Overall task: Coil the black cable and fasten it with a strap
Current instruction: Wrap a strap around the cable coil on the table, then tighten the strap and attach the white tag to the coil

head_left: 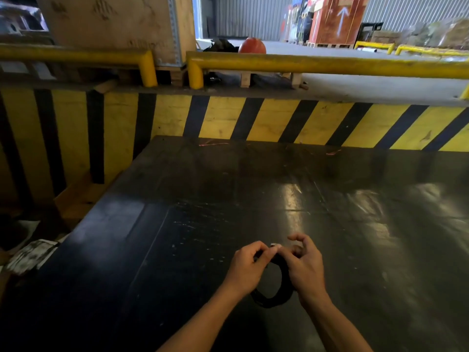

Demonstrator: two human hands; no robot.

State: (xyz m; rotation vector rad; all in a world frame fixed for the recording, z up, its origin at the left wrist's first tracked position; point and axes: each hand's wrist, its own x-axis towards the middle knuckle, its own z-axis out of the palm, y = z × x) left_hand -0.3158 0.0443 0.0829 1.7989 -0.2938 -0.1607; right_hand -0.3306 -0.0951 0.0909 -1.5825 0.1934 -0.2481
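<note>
The black cable (272, 299) is wound into a small round coil, held between both hands just above the dark tabletop (203, 224). My left hand (247, 266) pinches the top of the coil from the left. My right hand (305, 268) grips the coil's right side, thumb and forefinger curled at the top. A small pale piece, perhaps the strap's end (275, 246), shows between the fingertips of both hands. The upper part of the coil is hidden behind my fingers.
A yellow-and-black striped wall (253, 118) runs along the table's far edge, with yellow guard rails (330, 66) above it. A wooden crate (114, 24) stands behind the rail. The table's left edge drops to a cluttered floor with a white rag (30, 255).
</note>
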